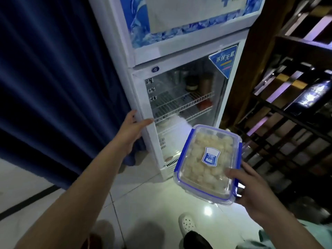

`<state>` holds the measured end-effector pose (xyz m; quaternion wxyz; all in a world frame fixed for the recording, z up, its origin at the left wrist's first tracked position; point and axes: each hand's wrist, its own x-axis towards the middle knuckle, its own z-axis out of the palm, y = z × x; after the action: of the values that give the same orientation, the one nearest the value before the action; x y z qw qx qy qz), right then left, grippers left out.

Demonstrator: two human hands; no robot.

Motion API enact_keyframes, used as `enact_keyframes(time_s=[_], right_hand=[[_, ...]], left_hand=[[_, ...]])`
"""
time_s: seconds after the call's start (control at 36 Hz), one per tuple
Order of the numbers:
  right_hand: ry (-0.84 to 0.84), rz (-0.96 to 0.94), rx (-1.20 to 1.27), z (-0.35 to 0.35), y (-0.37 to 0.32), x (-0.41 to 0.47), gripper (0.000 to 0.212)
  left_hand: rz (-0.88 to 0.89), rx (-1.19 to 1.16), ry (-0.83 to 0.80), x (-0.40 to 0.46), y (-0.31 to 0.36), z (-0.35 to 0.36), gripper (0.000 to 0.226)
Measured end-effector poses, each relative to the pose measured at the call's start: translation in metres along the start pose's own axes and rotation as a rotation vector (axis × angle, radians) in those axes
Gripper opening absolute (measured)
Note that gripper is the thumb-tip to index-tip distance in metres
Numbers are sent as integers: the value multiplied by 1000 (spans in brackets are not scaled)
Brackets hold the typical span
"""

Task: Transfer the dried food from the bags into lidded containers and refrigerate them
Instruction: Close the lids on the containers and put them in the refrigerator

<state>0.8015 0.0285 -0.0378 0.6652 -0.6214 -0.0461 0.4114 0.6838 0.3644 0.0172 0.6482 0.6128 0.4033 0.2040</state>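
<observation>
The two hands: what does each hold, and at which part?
Right hand holds the lidded container by its near right corner. Left hand grips the fridge door's left edge.

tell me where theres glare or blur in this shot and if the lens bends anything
Head view: bright glare spot on the floor tiles below the container; haze on the fridge's glass door blurs the shelves; the right hand is slightly motion-smeared; wide-angle lens bows the fridge edges and curtain; the rack is dim.
</observation>
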Motion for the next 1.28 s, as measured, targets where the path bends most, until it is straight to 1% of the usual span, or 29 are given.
enact_keyframes(time_s=[0.11, 0.17, 0.22, 0.33, 0.42, 0.53, 0.61, 0.78, 0.92, 1.03, 1.08, 1.17, 1.22, 1.28], right_hand=[[63, 51, 96, -14, -7, 37, 52], [111, 62, 92, -20, -12, 53, 53], [149, 71, 98, -28, -18, 69, 52], [203, 82, 78, -42, -33, 93, 45], [240, 80, 62, -48, -44, 109, 40], [262, 76, 78, -51, -55, 117, 37], [285, 56, 107, -49, -59, 116, 38], [324, 33, 176, -29, -53, 87, 36], [370, 57, 184, -15, -42, 39, 46], [450, 72, 163, -11, -27, 10, 39], [502, 78, 163, -11, -19, -6, 39], [572, 95, 161, -18, -14, -34, 51], [620, 88, 176, -27, -13, -51, 48], [662, 76, 193, -36, -9, -64, 44]], left_hand=[[86, 125, 147, 86, 23, 5, 82], [116, 115, 208, 123, 32, 9, 81], [132, 82, 289, 150, 36, 14, 74], [207, 102, 483, 170, 24, 24, 67], [278, 159, 530, 171, 13, 27, 58], [309, 136, 481, 172, 7, 24, 50], [312, 130, 420, 172, 4, 19, 50], [303, 119, 312, 156, 9, 14, 47], [334, 60, 285, 113, -5, 28, 48], [399, -15, 249, 60, -36, 54, 44], [419, -48, 202, 31, -49, 72, 47], [376, -84, 80, -4, -62, 103, 59], [368, -28, -32, -20, -65, 125, 67], [416, 105, -125, -30, -66, 144, 72]])
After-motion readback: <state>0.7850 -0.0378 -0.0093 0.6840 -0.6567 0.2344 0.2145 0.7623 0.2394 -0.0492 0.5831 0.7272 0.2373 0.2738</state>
